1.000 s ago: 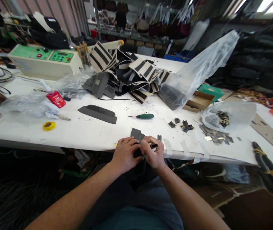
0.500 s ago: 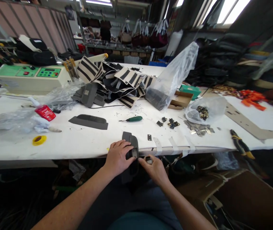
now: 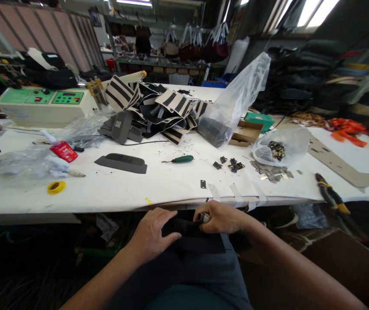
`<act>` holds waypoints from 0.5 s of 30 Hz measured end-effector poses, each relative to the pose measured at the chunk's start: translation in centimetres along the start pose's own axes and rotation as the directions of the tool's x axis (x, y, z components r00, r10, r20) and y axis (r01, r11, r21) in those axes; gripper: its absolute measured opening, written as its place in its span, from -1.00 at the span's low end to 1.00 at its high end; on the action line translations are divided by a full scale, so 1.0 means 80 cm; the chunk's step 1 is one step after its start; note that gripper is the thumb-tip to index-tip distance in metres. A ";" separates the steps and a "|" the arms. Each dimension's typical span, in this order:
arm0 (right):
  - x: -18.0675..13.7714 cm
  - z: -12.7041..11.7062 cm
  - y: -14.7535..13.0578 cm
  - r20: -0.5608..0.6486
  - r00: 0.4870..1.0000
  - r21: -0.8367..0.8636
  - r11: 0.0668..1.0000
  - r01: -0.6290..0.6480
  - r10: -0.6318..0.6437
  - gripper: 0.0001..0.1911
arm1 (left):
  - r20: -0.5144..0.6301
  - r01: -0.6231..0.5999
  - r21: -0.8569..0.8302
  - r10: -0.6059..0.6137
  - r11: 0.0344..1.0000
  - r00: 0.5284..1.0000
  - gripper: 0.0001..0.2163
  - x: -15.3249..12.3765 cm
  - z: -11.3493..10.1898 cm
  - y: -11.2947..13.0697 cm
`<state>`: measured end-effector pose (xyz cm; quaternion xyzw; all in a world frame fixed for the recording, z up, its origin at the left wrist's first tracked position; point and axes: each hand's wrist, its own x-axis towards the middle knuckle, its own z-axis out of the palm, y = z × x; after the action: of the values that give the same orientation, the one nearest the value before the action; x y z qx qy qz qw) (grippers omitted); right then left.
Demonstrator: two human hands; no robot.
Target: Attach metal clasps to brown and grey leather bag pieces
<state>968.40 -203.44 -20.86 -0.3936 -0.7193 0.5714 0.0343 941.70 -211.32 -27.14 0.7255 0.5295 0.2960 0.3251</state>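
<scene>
A dark grey flat piece with a raised rounded strip (image 3: 200, 243) lies over my lap, just below the table edge; it is in shadow and its details are hard to see. My right hand (image 3: 220, 217) is closed on its upper edge, fingers curled. Between those fingers shows a small silvery thing (image 3: 205, 218) whose kind I cannot make out. At the piece's left end is my left hand (image 3: 154, 232), thumb and forefinger apart. On the table lies a similar grey piece (image 3: 121, 163). A small dark metal plate (image 3: 203, 184) rests near the table edge.
A green-handled tool (image 3: 182, 159), small dark fittings (image 3: 232, 165), thin metal plates (image 3: 270, 172) and pliers (image 3: 331, 193) lie on the white table (image 3: 100, 193). Left are yellow tape (image 3: 56, 187) and a red bottle (image 3: 64, 150). Striped pieces (image 3: 171, 105) are heaped behind.
The grey piece has come off the table edge down to my lap and turned crosswise. My left hand has loosened and moved down left; my right hand now grips the piece from above.
</scene>
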 end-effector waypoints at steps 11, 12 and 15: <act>0.077 -0.031 -0.041 -0.600 0.747 -0.230 0.956 0.181 -0.286 -0.80 | 0.265 0.512 -0.674 -0.473 0.533 0.841 -0.52 0.003 0.068 -0.034; 0.075 -0.028 -0.045 -0.701 0.654 -0.186 0.959 0.216 -0.283 -0.71 | 0.245 0.505 -0.709 -0.499 0.492 0.831 -0.53 0.006 0.075 -0.032; 0.067 -0.014 -0.053 -0.798 0.552 -0.021 0.927 0.375 -0.241 -0.60 | 0.190 0.469 -0.784 -0.561 0.408 0.806 -0.53 0.018 0.093 -0.024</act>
<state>963.01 -199.44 -19.03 -0.4678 -0.6418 0.3770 0.4766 946.72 -210.69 -33.05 0.2835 0.5502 0.4232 0.6617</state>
